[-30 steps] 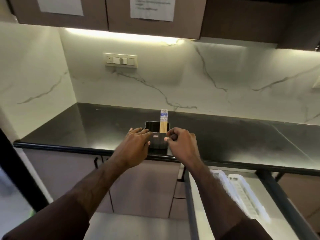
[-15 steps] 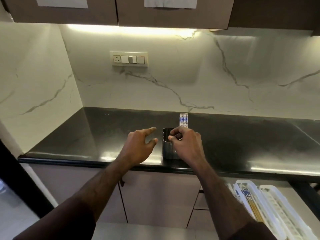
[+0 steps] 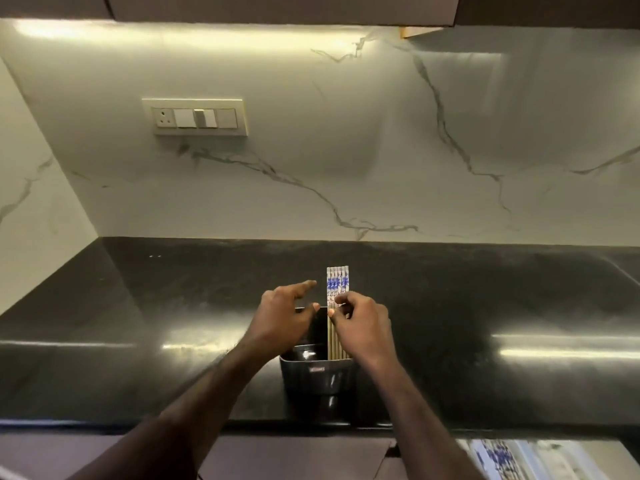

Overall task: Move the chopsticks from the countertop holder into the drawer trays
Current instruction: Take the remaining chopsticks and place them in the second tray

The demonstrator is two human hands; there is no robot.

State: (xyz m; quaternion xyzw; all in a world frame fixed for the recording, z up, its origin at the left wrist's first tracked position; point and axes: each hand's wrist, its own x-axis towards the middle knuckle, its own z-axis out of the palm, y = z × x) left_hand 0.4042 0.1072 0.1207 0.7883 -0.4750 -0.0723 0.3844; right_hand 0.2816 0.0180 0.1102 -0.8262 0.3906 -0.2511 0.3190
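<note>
A marble-veined backsplash (image 3: 346, 150) with a switch plate (image 3: 200, 116) rises behind the black desk (image 3: 138, 323), which fills the middle of the view under cabinet lighting. At the lower right, below the desk's front edge, a strip of the open drawer trays (image 3: 540, 459) shows, blurred, with what look like blue-patterned chopsticks already lying in one. Near the desk's front edge stands the dark holder (image 3: 317, 379), upright. A row of chopsticks (image 3: 336, 289), blue-and-white at the top, stands in its right side, tips down and tops well above the rim. The right hand (image 3: 360, 327) pinches the bunch at mid-length, fingers curled round the sticks. The left hand (image 3: 285, 317) hovers just beside them over the holder's mouth, fingers loosely spread and holding nothing; whether it touches the rim cannot be told. The step in hand appears to be the pick-up: taking a grip on the remaining sticks before lifting them out. The next move likely calls for a straight upward pull so the tips clear the rim, then a carry down and to the right to the trays, keeping the bundle together.
</note>
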